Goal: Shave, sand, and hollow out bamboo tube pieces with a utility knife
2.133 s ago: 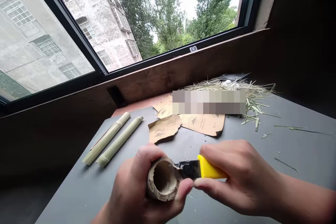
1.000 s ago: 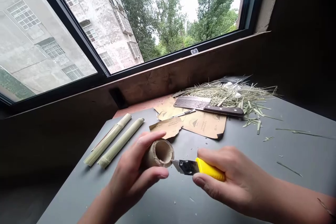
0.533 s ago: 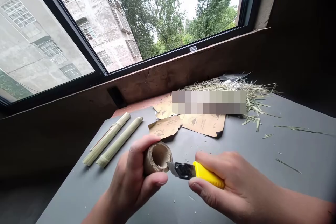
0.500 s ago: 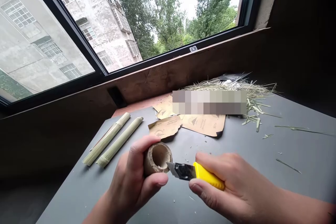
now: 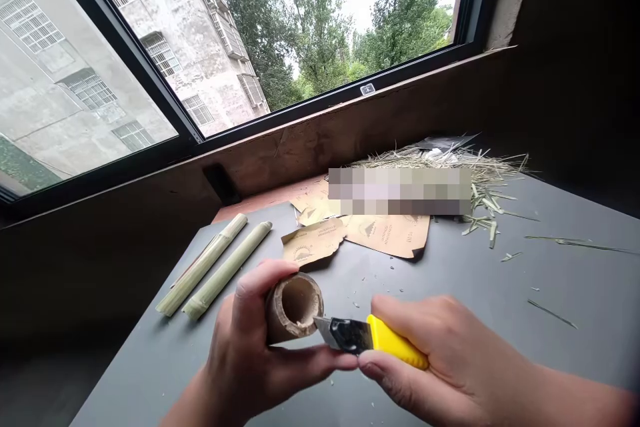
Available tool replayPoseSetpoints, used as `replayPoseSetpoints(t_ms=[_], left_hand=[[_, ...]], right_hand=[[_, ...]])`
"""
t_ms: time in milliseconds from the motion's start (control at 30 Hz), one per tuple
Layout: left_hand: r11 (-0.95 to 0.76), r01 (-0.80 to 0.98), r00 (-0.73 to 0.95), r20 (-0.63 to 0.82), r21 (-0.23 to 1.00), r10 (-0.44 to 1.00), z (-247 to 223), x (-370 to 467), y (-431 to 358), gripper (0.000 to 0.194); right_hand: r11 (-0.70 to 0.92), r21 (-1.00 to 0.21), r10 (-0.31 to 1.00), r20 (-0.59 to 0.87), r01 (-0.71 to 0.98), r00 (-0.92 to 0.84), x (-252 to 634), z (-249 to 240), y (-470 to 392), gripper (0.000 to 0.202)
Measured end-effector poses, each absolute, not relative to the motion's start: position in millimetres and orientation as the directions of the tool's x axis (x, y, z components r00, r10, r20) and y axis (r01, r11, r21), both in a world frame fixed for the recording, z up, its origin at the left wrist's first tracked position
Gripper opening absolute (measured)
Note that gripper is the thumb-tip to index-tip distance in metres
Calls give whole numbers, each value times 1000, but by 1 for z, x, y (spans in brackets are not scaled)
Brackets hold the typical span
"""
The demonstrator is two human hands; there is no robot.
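Note:
A short hollow bamboo tube point(image 5: 283, 322), its open end facing up and toward me, rests in my left hand point(image 5: 260, 340). The forefinger curls over its top and the left thumb stretches below it to the right. My right hand point(image 5: 435, 353) is closed around the yellow handle of a utility knife point(image 5: 395, 342). Its blade points left, with the tip at the right edge of the tube's rim. Right beside the knife's black neck, the left thumb tip comes close to the right thumb. Pale roughened material shows inside the tube's lower rim.
Two pale green bamboo stalks point(image 5: 227, 270) lie on the grey table point(image 5: 480, 333) at the left. Torn brown sandpaper sheets point(image 5: 387, 233) lie behind the hands. Plant strips point(image 5: 500, 163) are heaped at the back right, partly behind a pixelated patch. A window point(image 5: 320, 33) stands beyond.
The bamboo tube has shifted slightly left and turned a little. My left thumb has stretched out to the right, under the knife blade. The knife tip stays at the rim.

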State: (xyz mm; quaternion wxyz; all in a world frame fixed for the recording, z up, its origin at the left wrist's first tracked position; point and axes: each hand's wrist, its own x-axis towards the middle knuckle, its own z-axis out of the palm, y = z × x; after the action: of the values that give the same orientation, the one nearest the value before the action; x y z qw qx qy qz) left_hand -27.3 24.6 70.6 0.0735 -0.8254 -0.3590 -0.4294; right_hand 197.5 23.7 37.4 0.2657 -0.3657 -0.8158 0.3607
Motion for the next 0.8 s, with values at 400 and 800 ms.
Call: replayPoseSetpoints(t_ms=[400, 800], left_hand=[[-778, 575, 450, 696, 254, 560, 77, -23, 16, 57], [-814, 517, 487, 690, 266, 535, 77, -24, 16, 53]], right_hand=[[580, -672, 748, 215, 461, -628, 203, 39, 15, 42], [777, -459, 623, 458, 431, -635, 205, 33, 17, 47]])
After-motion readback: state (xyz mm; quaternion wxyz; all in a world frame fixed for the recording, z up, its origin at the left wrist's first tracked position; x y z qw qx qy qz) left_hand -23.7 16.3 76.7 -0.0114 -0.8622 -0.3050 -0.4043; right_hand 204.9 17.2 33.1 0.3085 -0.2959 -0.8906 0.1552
